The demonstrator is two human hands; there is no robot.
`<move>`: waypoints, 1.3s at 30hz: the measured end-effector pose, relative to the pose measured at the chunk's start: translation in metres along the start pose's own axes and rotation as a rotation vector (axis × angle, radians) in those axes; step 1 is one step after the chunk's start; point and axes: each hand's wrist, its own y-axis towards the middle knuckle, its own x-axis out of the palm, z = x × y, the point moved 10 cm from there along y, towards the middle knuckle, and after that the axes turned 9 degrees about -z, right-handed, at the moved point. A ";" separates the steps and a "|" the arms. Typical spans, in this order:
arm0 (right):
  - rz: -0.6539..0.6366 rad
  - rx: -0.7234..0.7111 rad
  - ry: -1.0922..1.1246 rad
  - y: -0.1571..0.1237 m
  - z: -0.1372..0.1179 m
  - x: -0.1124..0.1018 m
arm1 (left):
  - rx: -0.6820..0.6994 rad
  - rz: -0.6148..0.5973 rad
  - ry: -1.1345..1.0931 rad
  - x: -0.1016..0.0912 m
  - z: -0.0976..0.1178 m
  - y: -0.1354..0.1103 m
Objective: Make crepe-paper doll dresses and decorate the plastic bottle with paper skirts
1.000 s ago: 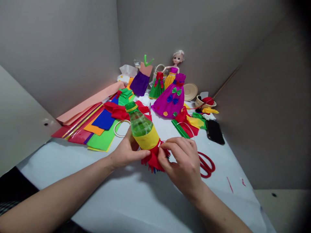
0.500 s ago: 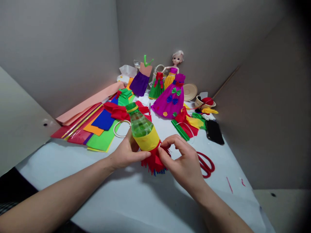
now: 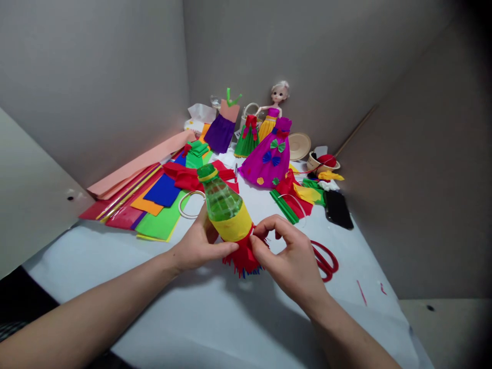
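Observation:
My left hand (image 3: 205, 245) is wrapped round a green plastic bottle (image 3: 223, 199), which leans to the upper left. Yellow paper (image 3: 235, 223) circles its middle. Below that, red fringed paper (image 3: 246, 253) surrounds the lower part, with some blue fringe (image 3: 251, 271) showing under it. The left thumb presses on the red paper's upper edge. My right hand (image 3: 286, 251) is closed in a pinch against the bottle's right side, where yellow and red meet. A small white bit shows at its fingertips, too little to name.
Red-handled scissors (image 3: 326, 261) lie right of my right hand, a phone (image 3: 338, 209) beyond. A roll of tape (image 3: 192, 204) and coloured paper sheets (image 3: 159, 220) lie left. A doll (image 3: 277, 105) and a purple paper dress (image 3: 267, 159) stand at the back, near a bowl (image 3: 325, 163).
Both hands keep the same hold on the bottle. The whole view has shifted very slightly; nothing else visibly differs.

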 end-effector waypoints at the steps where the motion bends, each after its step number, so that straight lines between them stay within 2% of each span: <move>1: -0.004 -0.003 0.001 0.000 -0.001 0.000 | -0.002 0.006 0.004 0.000 0.000 -0.001; 8: -0.008 0.002 0.021 -0.001 -0.001 -0.001 | 0.081 0.058 0.020 -0.003 0.004 -0.006; 13: -0.028 0.028 0.029 0.001 0.001 0.001 | 0.107 0.037 0.048 -0.003 0.003 -0.005; 39: -0.032 -0.015 -0.003 0.000 -0.001 0.000 | 0.125 0.084 0.189 -0.007 0.007 -0.008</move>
